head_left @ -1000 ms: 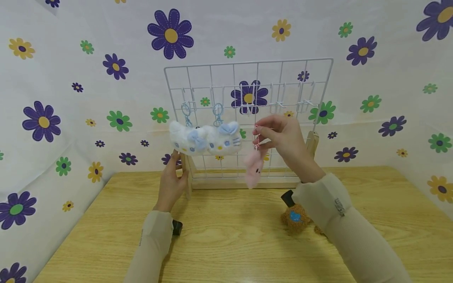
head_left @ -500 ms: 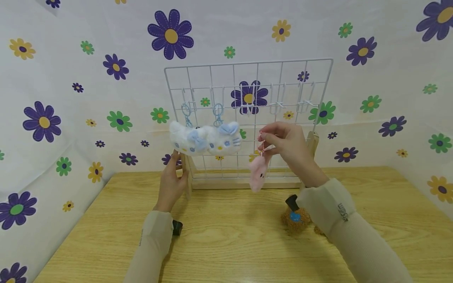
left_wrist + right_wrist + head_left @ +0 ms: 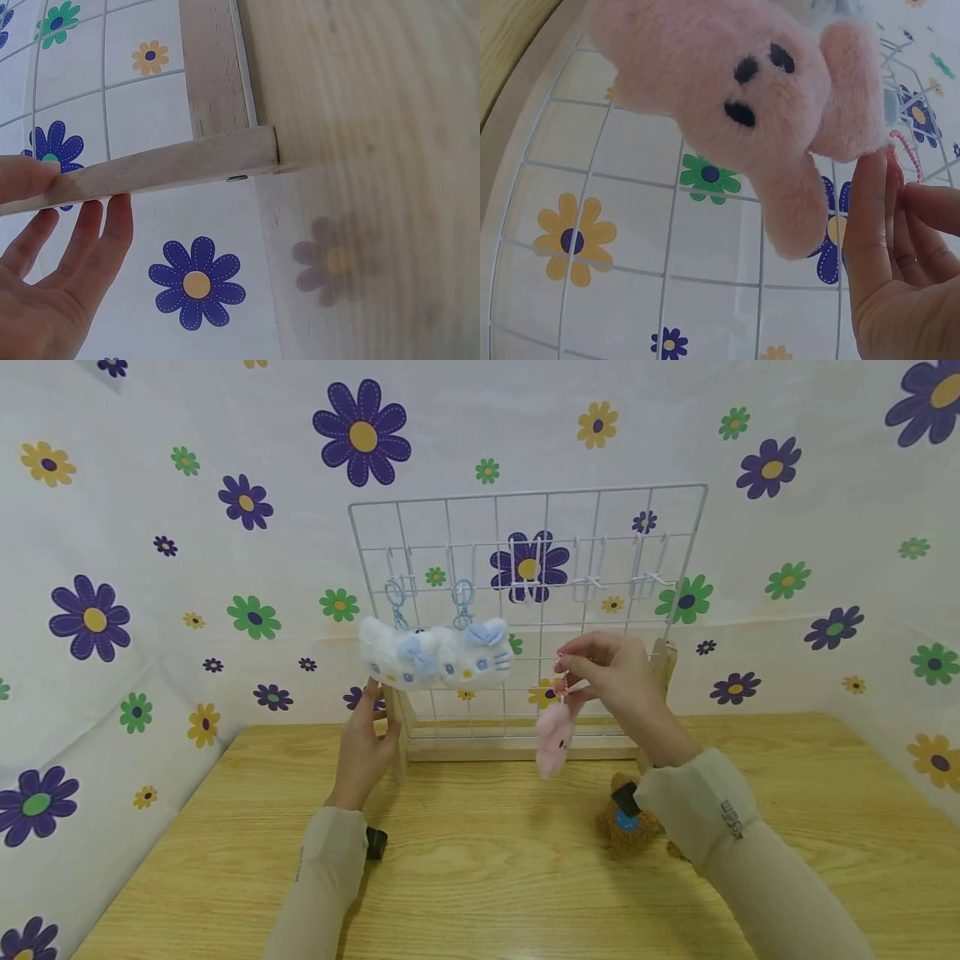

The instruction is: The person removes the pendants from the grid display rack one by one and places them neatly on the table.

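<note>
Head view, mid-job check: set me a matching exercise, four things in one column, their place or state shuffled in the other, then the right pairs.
Things
1. Pink plush
2. White plushes
3. Left hand
4. Brown plush

Place or state
A. Gripping a wooden post of the rack
B. Dangling by its bead chain from the right hand
C. On the wooden table
D. Hanging on the rack

Pairs: 1-B, 2-D, 3-A, 4-C

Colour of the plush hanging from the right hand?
The plush is pale pink; the right wrist view shows it best.
</note>
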`<state>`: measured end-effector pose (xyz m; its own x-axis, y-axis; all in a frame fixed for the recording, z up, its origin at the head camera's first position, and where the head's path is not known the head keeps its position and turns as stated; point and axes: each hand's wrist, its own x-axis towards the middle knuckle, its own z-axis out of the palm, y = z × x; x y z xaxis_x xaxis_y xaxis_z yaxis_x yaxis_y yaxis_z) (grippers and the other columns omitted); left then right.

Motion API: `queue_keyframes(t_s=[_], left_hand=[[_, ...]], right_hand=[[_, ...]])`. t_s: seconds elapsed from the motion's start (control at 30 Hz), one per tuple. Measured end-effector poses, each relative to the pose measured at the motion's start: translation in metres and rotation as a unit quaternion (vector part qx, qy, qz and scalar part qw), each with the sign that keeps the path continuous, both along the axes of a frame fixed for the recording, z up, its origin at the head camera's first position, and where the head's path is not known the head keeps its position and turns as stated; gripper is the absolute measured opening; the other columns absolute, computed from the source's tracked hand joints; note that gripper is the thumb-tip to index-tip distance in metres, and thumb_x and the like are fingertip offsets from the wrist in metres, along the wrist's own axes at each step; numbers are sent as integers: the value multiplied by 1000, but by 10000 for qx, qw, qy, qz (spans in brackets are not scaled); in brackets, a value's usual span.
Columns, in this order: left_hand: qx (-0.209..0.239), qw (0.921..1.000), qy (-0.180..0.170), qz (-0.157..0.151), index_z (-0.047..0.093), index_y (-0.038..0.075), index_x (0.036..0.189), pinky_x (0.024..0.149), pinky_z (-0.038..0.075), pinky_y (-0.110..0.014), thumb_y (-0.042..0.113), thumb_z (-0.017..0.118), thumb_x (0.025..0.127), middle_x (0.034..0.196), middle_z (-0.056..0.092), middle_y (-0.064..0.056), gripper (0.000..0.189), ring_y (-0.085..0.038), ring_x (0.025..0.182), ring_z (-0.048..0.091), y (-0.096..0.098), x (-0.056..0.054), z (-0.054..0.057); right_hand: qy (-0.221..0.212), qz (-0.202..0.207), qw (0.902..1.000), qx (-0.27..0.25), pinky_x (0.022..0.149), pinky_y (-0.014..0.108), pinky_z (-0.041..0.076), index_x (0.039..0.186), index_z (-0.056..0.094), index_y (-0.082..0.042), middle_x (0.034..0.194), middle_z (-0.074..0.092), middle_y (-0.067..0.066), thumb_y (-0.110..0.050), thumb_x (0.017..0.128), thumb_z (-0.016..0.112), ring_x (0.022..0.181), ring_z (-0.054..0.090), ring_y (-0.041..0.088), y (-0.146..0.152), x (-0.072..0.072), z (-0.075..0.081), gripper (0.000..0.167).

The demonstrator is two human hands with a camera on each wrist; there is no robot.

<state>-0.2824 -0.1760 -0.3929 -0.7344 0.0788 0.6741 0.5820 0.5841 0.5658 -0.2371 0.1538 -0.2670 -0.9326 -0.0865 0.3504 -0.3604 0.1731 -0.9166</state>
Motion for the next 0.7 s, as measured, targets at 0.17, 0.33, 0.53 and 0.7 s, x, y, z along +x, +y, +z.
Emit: queue_keyframes(t_s=[0.17, 0.33, 0.53, 0.7], left_hand=[[-4, 10000, -42, 17, 28, 5, 159, 75, 60, -59, -15, 65, 89, 135, 54, -31, 81, -49, 100, 66, 0, 0, 0], [-5, 10000, -67, 14, 28, 6, 159, 75, 60, -59, -16, 63, 89, 136, 53, -31, 81, -49, 100, 66, 0, -1, 0], [22, 9999, -102, -25, 28, 6, 159, 74, 61, -57, -15, 65, 89, 136, 53, -31, 82, -48, 100, 66, 0, 0, 0], [-9, 10000, -62, 19, 29, 6, 159, 75, 61, -58, -16, 65, 89, 135, 54, -31, 81, -49, 99, 66, 0, -1, 0]], right_hand=[[-54, -88, 9999, 129, 66, 29, 63, 111, 64, 16, 92, 69, 14, 3, 100, 59, 73, 68, 12, 3, 0, -5, 17], [-294, -132, 9994, 107, 66, 28, 63, 112, 63, 16, 91, 70, 11, 2, 100, 59, 73, 68, 12, 7, 1, -7, 19], [-377, -129, 9992, 42, 65, 29, 63, 113, 61, 19, 89, 70, 8, 3, 100, 58, 72, 68, 11, 12, 1, -12, 21], [-212, -42, 9997, 104, 65, 32, 63, 110, 62, 19, 89, 70, 9, 5, 100, 57, 72, 68, 11, 16, 0, -17, 18]])
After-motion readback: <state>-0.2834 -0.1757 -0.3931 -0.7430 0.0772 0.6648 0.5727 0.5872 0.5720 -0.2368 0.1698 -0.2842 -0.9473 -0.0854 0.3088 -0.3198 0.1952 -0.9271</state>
